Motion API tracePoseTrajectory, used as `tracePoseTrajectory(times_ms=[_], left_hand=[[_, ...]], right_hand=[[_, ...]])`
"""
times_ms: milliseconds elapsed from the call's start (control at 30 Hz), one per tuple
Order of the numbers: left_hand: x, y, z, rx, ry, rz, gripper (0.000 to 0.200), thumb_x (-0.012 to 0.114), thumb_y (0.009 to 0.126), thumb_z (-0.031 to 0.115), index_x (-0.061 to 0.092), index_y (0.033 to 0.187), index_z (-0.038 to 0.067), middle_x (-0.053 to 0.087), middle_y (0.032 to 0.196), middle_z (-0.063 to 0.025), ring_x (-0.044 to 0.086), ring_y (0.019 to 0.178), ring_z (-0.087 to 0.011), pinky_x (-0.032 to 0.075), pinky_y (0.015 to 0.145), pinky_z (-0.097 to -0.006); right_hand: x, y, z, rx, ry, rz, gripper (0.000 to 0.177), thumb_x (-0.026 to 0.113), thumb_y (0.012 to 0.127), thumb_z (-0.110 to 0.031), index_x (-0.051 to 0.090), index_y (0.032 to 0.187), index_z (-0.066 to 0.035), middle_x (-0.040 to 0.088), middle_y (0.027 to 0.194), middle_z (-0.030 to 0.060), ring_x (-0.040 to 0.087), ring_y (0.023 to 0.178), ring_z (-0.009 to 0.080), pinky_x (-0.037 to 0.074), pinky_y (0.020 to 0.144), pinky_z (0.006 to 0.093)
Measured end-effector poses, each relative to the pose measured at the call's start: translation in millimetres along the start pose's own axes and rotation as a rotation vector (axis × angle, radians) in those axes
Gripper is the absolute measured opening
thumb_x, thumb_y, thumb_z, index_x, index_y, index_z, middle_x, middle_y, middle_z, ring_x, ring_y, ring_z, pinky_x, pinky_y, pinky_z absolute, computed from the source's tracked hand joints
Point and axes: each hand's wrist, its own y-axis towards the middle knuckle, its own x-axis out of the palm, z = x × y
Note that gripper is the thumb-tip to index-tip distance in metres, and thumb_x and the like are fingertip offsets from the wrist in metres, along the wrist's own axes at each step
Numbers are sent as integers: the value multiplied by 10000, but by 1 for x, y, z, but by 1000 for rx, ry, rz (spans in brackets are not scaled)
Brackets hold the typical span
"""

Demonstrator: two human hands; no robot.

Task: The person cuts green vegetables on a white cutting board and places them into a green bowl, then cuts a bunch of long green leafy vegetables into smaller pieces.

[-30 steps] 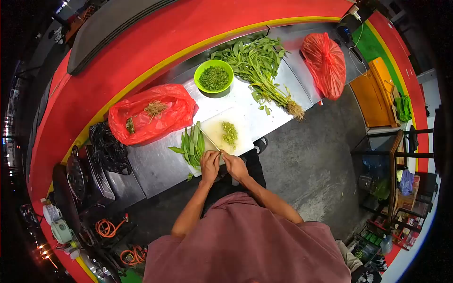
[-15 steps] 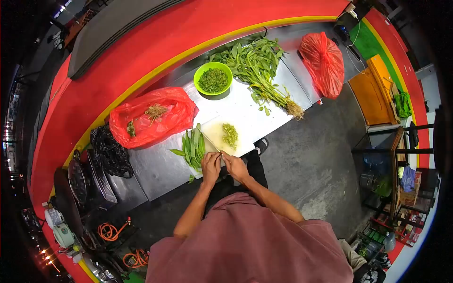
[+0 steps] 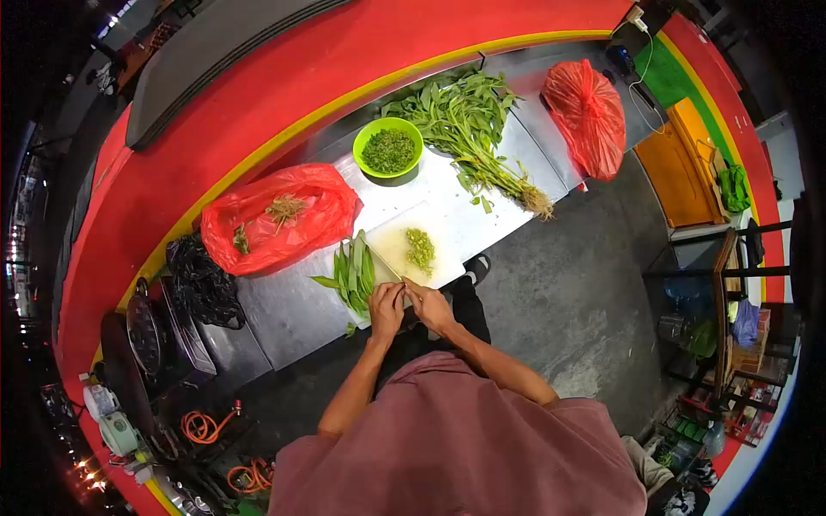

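Centrally, the right hand (image 3: 430, 308) has its grip closed on the knife (image 3: 385, 262), blade over the cutting board (image 3: 391, 241) between long leaves (image 3: 354, 275) and chopped greens (image 3: 420, 249). The left hand's (image 3: 387, 311) grip is curled alongside, any contents hidden; the green bowl (image 3: 388, 174) stands farther back on the bench (image 3: 280, 314).

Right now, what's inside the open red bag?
The open red bag holds a tangle of pale brown roots and a small green scrap. Whatever may lie beneath them or under the bag's folds is covered, so I can't tell.
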Motion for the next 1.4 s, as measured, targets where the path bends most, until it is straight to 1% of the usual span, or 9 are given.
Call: tracePoseTrajectory(times_ms=[100, 300, 633, 700, 900, 1000, 1100, 1133, 1400], left_hand=[[4, -1, -5, -15, -18, 37, 186, 680, 896, 33, 731, 1073, 10, 686, 1026, -128, 629, 982, -338, 458, 864, -435], [2, -1, -5, -36, -6, 2, 195, 669, 901, 35, 734, 1085, 28, 680, 1034, -130, 631, 988, -334, 447, 866, -422], [2, -2, 1, 11, 16, 42, 211, 665, 891, 2, 726, 1092, 16, 656, 998, -136, 630, 944, -341, 469, 830, -432], [4, -1, -1, 5, 4, 59, 192, 665, 902, 9, 731, 1082, 10, 652, 971, -137, 633, 906, -340, 483, 799, -435], [5, 2, 5, 0, 63, 58, 177, 675, 914, 23, 735, 1080, 8, 656, 946, -138, 630, 873, -331, 485, 774, -435], [8, 8, 5, 29, 92, 77, 164, 705, 895, 49, 742, 1054, 27, 676, 953, -118, 635, 901, -332, 475, 790, -441], [11, 13, 3, 38, 76, 56, 175, 700, 896, 56, 742, 1065, 37, 681, 965, -113, 636, 925, -334, 468, 808, -441], [10, 12, 5, 17, 77, 35, 178, 694, 904, 67, 742, 1074, 45, 685, 976, -109, 634, 947, -334, 461, 830, -439], [8, 14, 3, -7, 67, -8, 166, 671, 938, 88, 747, 1082, 55, 688, 1019, -88, 621, 990, -314, 427, 874, -425]], right_hand=[[-10, -8, -11, 100, 7, -62, 384, 528, 1056, -235, 601, 1413, -113, 688, 988, 306, 679, 905, 477, 527, 759, 488], [-1, -17, 11, -20, 22, 21, 388, 540, 1048, -224, 603, 1412, -107, 677, 915, 297, 668, 833, 470, 512, 725, 497], [-2, -4, 10, -4, -27, 11, 392, 540, 1047, -260, 607, 1406, -117, 692, 980, 281, 681, 912, 453, 526, 780, 484], [-13, -9, 9, 85, -83, -44, 410, 507, 1056, -271, 567, 1442, -145, 685, 944, 287, 667, 900, 472, 520, 783, 535], [-30, -19, 6, 159, 2, 48, 404, 508, 1065, -293, 587, 1436, -153, 688, 1030, 310, 673, 955, 473, 530, 817, 499], [-33, -27, 2, 171, 68, 11, 394, 519, 1064, -270, 594, 1426, -136, 689, 1137, 286, 675, 1040, 460, 539, 863, 471], [-25, -36, 4, 46, 62, 87, 389, 540, 1062, -266, 602, 1411, -105, 689, 1070, 300, 707, 968, 443, 540, 819, 445], [-31, -38, -1, 160, 47, 0, 389, 540, 1063, -270, 604, 1407, -101, 683, 1140, 289, 694, 1033, 442, 540, 860, 448], [-22, -39, 9, 121, 45, 26, 389, 560, 1051, -268, 615, 1398, -101, 690, 1124, 281, 691, 970, 451, 544, 831, 445]])
